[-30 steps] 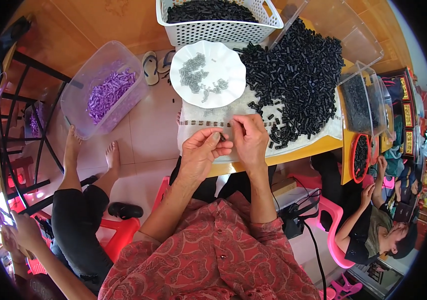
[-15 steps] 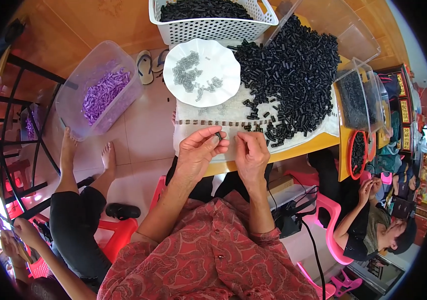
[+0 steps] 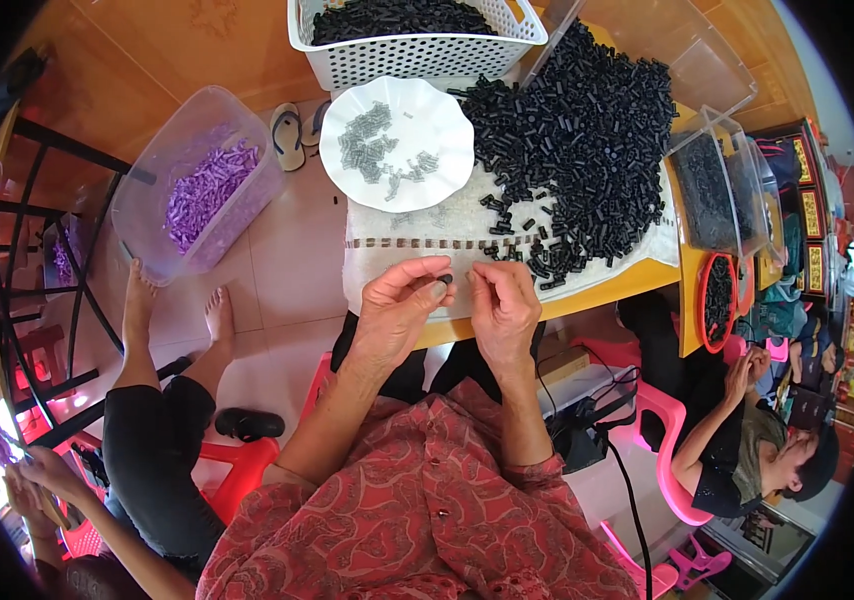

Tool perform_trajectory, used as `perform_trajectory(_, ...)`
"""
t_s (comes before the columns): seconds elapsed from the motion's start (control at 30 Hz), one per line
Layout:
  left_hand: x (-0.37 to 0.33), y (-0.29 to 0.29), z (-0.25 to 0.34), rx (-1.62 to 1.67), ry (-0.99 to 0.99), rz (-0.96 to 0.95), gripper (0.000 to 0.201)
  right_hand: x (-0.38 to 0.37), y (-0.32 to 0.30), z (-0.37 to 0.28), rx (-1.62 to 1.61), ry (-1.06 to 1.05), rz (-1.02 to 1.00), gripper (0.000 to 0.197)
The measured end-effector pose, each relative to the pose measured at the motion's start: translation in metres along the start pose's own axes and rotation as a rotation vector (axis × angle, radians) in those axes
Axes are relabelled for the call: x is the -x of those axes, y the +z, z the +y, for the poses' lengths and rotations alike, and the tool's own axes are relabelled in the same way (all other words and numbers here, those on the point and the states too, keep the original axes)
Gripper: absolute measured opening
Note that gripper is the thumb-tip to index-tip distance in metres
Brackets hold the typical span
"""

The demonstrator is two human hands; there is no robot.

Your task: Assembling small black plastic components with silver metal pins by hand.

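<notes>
Orange table (image 3: pixel 647 278) is covered with a pale cloth (image 3: pixel 417 240) at its near edge. At this edge the left hand (image 3: pixel 399 310) pinches a small black piece (image 3: pixel 444 279) between thumb and fingers. The right hand (image 3: pixel 503 306) is just beside it, fingers curled narrow; whether it holds something I cannot tell. Behind the hands lies a big heap of black pieces (image 3: pixel 577 130), and left of the heap stands a white scalloped plate (image 3: pixel 397 143) with grey metal parts. Farther back is a white basket (image 3: pixel 417 40).
</notes>
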State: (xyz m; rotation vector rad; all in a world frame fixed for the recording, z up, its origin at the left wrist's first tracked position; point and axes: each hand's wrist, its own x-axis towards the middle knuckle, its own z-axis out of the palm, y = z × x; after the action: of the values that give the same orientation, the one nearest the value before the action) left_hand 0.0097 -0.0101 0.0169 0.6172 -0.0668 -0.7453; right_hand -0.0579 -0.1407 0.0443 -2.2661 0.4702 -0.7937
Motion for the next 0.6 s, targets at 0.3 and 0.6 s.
perform_trajectory(0.3, 0.000, 0.000, 0.013, 0.059, 0.018, -0.055, 0.027, -0.032, 0.038, -0.001, 0.051, -0.021, -0.071, 0.013)
perform_trajectory(0.6, -0.001, -0.001, 0.025, 0.319, -0.043, -0.090, 0.024, -0.041, 0.044, -0.001, 0.219, 0.068, -0.149, 0.007)
